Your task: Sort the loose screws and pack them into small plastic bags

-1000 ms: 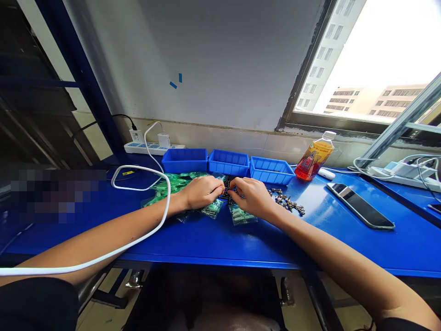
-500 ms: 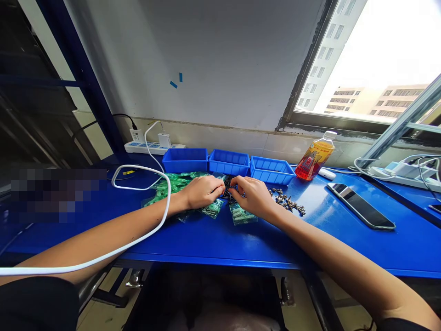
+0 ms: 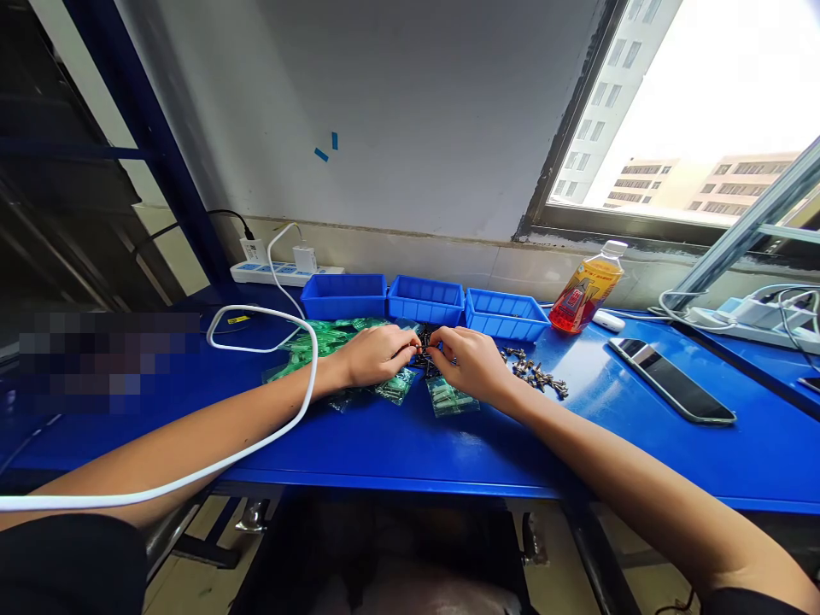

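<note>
Fingers (image 3: 406,341) of left hand (image 3: 373,354) and right hand (image 3: 475,363), pinching tiny piece (image 3: 421,348) between tips; dark pile (image 3: 418,362) beneath

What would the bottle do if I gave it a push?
The bottle might tip, because it stands tall and narrow. If it fell, it could roll, since its sides look rounded. It probably wouldn't spill, as the white cap is on.
</note>
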{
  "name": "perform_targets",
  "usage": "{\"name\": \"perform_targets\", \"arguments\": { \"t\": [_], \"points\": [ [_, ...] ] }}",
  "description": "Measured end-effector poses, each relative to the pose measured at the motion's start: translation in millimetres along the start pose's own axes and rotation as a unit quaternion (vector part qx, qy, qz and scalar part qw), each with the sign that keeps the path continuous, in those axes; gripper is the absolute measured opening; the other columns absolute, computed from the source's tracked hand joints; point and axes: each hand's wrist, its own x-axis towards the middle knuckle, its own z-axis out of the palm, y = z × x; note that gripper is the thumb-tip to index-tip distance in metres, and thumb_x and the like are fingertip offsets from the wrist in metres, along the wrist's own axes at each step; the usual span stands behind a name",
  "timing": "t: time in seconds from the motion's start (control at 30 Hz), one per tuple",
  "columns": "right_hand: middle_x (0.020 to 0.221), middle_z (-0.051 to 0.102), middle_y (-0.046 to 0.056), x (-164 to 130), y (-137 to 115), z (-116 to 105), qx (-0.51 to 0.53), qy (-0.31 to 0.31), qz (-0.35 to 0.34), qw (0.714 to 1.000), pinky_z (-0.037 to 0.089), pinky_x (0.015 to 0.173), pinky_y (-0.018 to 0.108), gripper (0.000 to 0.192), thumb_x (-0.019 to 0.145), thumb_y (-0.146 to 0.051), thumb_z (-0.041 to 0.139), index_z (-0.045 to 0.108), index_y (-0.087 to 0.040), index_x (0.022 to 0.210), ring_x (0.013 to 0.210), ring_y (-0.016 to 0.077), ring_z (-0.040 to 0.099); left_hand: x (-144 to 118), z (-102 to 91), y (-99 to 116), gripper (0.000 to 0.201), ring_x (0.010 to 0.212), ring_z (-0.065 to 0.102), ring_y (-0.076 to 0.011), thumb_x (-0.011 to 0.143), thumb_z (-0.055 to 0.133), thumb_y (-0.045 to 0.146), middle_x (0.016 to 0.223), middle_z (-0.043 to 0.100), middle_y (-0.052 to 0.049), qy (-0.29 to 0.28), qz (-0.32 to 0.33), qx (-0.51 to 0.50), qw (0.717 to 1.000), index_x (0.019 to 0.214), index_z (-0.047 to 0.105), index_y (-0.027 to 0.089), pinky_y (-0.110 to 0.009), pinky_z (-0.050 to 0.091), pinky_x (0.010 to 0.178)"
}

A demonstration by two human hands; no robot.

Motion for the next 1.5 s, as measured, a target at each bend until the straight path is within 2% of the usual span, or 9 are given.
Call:
{"name": "perform_targets", "arguments": {
  "t": [0.83, 1.27, 1.5],
  "points": [
    [0.067, 0.062, 0.001, 0.6, 0.0, 0.3, -0.002, -0.025, 0.011, 1.0, 0.035, 0.059, 0.022, 0.014, 0.084, -0.018, 0.051, 0.06, -0.017, 0.095, 0.064, 0.013, 0.056, 1.0, 3.8, -2.0, 0.022, 0.074, 0.058, -0.0182, 0.087, 0.039, 0.022, 0.079, 0.065, -0.005, 0.009, 0.032, 0.02, 0.999, 0.085, 0.06, 0.017, -0.028, 0.042, 0.066],
    [0.072, 0.064, 0.002, 0.3, 0.2, 1.0, 0.012, -0.029, 0.004, 1.0, 0.036, 0.06, 0.022, 0.013, 0.085, -0.016, 0.049, 0.06, -0.018, 0.093, 0.066, 0.013, 0.057, -0.2, 5.9, -3.6, 0.025, 0.08, 0.06, -0.0185, 0.088, 0.038, 0.024, 0.087, 0.067, -0.005, 0.016, 0.027, 0.01, 0.999, 0.094, 0.061, 0.017, -0.028, 0.044, 0.071],
    [0.074, 0.065, 0.004, 0.6, -1.8, -0.6, 0.004, -0.044, 0.017, 0.999, 0.036, 0.06, 0.022, 0.015, 0.085, -0.016, 0.049, 0.061, -0.015, 0.094, 0.068, 0.0143, 0.059, 0.1, 4.1, -1.1, 0.024, 0.082, 0.06, -0.0202, 0.087, 0.04, 0.023, 0.089, 0.067, -0.006, 0.002, 0.007, 0.001, 1.0, 0.096, 0.061, 0.017, -0.03, 0.045, 0.073]
  ]
}}
